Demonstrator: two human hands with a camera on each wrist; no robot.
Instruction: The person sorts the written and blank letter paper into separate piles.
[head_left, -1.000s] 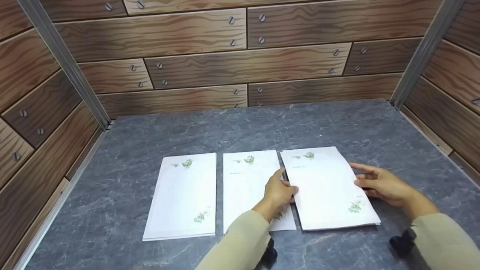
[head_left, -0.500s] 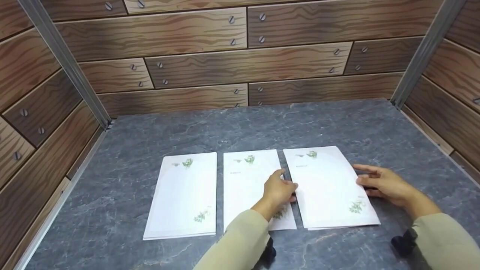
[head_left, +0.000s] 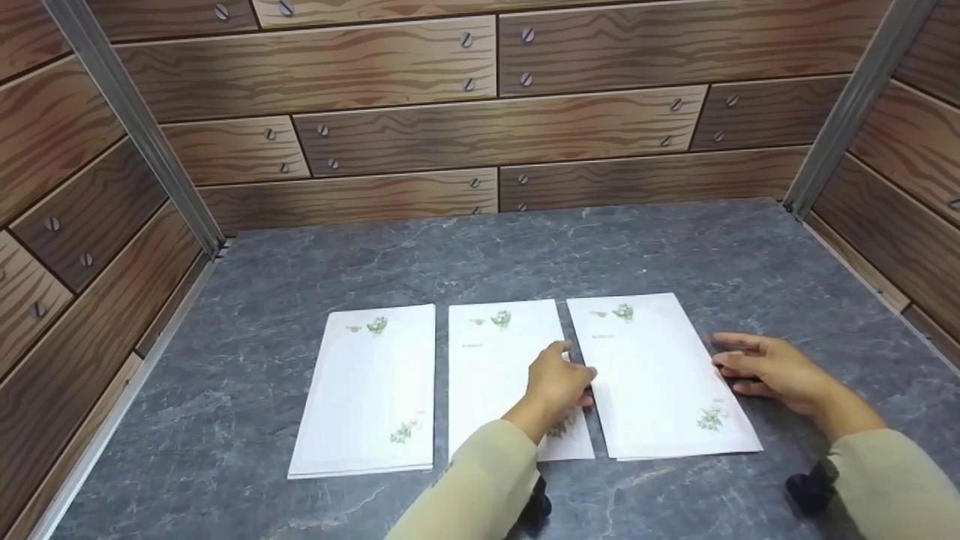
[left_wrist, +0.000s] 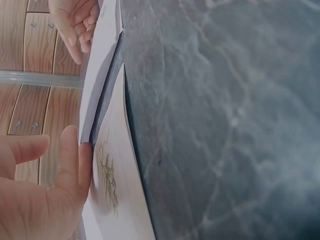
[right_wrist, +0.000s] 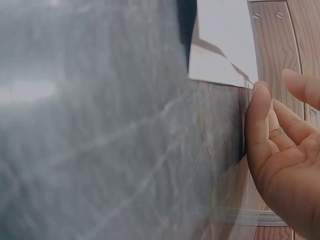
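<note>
Three white paper stacks printed with green plants lie side by side in the head view: a left stack (head_left: 367, 390), a middle stack (head_left: 491, 382) and a right stack (head_left: 652, 375). My left hand (head_left: 553, 386) is over the right side of the middle stack, its fingertips at the left edge of the right stack. In the left wrist view its fingers (left_wrist: 69, 157) are loosely extended and grip nothing. At the right stack's other long edge is my right hand (head_left: 780, 375), fingers relaxed. The right wrist view shows a fingertip (right_wrist: 261, 100) by a paper corner (right_wrist: 215, 67).
A dark grey marbled tabletop (head_left: 525, 255) lies under the paper. Wood-print panels (head_left: 480, 135) stand behind it and at both sides, with grey metal posts (head_left: 161, 161) at the corners. Black wrist devices (head_left: 810, 487) sit below both sleeves.
The right stack has shifted slightly right and settled flat, widening the gap from the middle stack. My right hand has eased a little right; my left hand has barely moved.
</note>
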